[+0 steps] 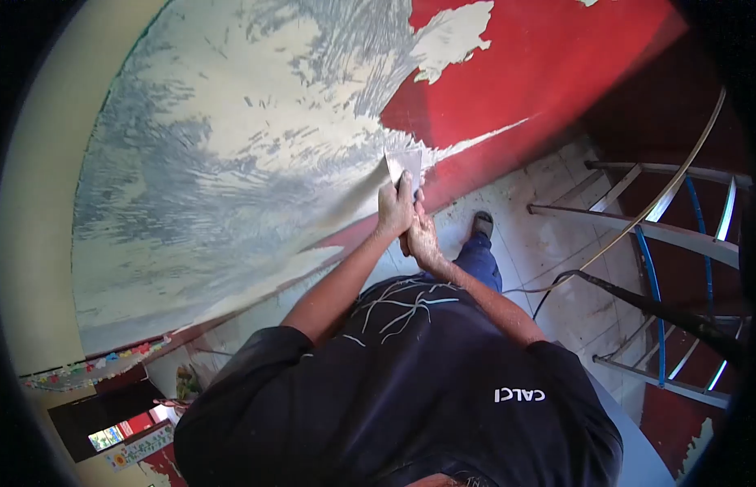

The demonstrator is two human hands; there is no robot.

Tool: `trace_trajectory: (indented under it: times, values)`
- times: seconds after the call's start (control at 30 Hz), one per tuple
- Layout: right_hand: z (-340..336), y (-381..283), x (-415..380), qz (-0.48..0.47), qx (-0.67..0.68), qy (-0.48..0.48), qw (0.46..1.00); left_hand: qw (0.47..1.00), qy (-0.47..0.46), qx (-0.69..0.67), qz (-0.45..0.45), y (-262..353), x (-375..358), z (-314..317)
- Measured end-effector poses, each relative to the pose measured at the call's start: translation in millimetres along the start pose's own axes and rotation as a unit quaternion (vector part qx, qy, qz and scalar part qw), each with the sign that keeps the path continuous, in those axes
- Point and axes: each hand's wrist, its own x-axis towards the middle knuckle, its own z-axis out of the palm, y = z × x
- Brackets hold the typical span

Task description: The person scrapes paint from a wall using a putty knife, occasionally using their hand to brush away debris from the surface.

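Note:
My left hand (396,209) is closed around a broad-bladed scraper (403,165), its thumb lying along the tool near the blade. Just below it, my right hand (423,237) grips the same scraper; the handle is hidden by the fingers. The blade's far edge touches the wall (256,154) where whitish, grey-streaked surface borders red paint (508,73). Small pale shavings (427,154) curl beside the blade. Pale dust coats both hands. Thin pale strips (410,308) lie across my black shirt (443,390).
A metal ladder (605,219) with blue straps (650,276) stands on the right. A yellowish cable (678,174) and a dark one (638,304) cross in front of it. My sandalled foot (483,224) rests on dusty tiles (557,268). Colourful trim (110,365) hangs lower left.

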Motion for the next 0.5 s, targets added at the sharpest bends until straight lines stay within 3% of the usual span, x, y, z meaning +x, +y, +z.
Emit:
trace_trajectory:
  times: [0.13,0.17,0.27,0.3,0.33,0.4,0.5]
  values:
    - [-4.1,-5.2,3.7,-0.028,0.043,-0.026,0.998,0.992,-0.054,0.099,0.047,50.7,-1.9,10.4]
    - [-2.5,-16.1,0.2,0.023,0.072,-0.012,0.997,0.991,-0.058,0.116,-0.020,56.5,-3.2,8.7]
    - [-9.3,14.3,0.4,0.063,0.071,-0.031,0.995,0.998,-0.032,0.045,0.005,8.7,-2.5,4.0]
    - [-0.2,-16.5,-9.6,0.012,-0.058,0.042,0.997,0.999,-0.033,0.026,-0.014,10.3,-2.4,5.9]
    - [-3.0,-11.8,-5.2,0.050,-0.002,0.021,0.999,0.997,-0.039,0.058,0.024,25.9,4.4,9.8]
    - [-8.8,-20.6,-1.4,-0.024,0.022,-0.030,0.999,0.990,-0.035,0.117,0.065,49.9,-3.7,14.4]
    - [-13.8,-0.6,-2.6,0.041,0.041,-0.025,0.998,0.999,-0.037,-0.002,-0.007,16.6,-1.1,11.8]
